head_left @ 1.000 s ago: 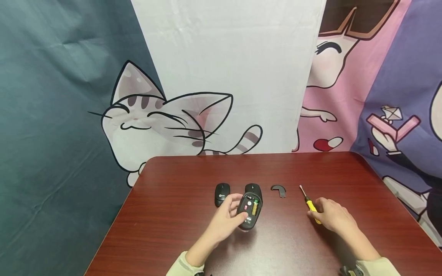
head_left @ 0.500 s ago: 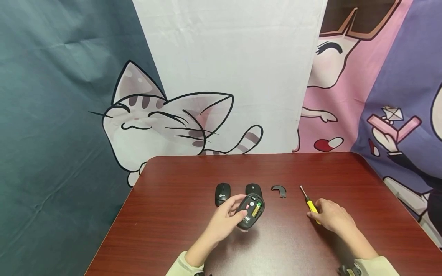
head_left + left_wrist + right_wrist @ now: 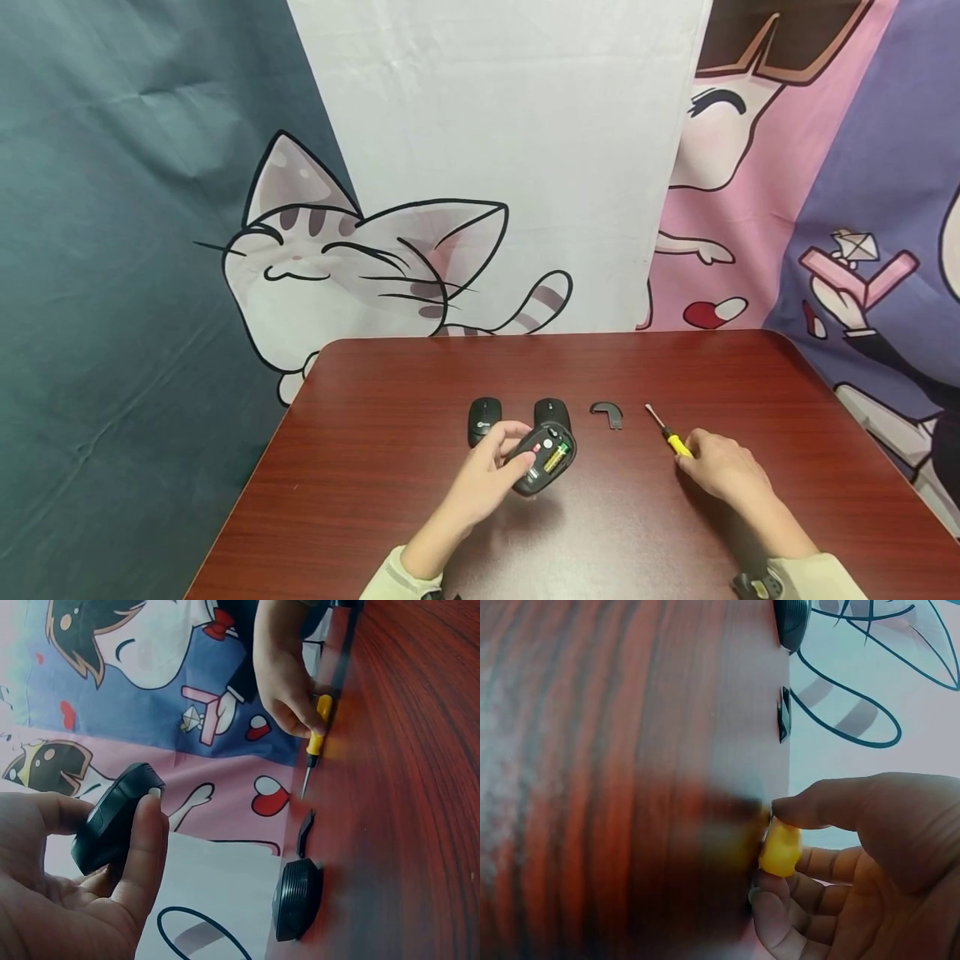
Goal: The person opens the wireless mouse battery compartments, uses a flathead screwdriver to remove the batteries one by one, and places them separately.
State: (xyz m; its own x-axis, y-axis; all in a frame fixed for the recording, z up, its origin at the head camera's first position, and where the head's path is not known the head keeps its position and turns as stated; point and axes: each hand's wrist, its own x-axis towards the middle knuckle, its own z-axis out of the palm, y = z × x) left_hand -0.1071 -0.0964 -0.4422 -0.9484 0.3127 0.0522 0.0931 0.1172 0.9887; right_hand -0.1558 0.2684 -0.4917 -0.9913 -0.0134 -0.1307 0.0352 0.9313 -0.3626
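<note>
My left hand (image 3: 480, 483) grips a black computer mouse (image 3: 538, 473) above the table, its underside turned toward me. A battery (image 3: 556, 457) with a green end lies in the mouse's uncovered compartment. In the left wrist view, the fingers hold this mouse (image 3: 112, 821) by its sides. At the right, my right hand (image 3: 723, 468) pinches the yellow handle of a screwdriver (image 3: 677, 442) between thumb and fingers, low over the table. Its metal shaft points away and to the left. The yellow handle (image 3: 781, 849) also shows in the right wrist view.
Two more black mice stand farther back, one mouse (image 3: 483, 419) at the left and another mouse (image 3: 552, 410) partly behind the held one. A curved black cover (image 3: 607, 413) lies between them and the screwdriver. The reddish-brown table (image 3: 360, 500) meets a printed cloth (image 3: 510, 125) behind.
The mouse in my left hand has tilted clockwise, its far end swinging right. My right hand's thumb has shifted on the screwdriver's handle, and the screwdriver's tip has moved slightly left.
</note>
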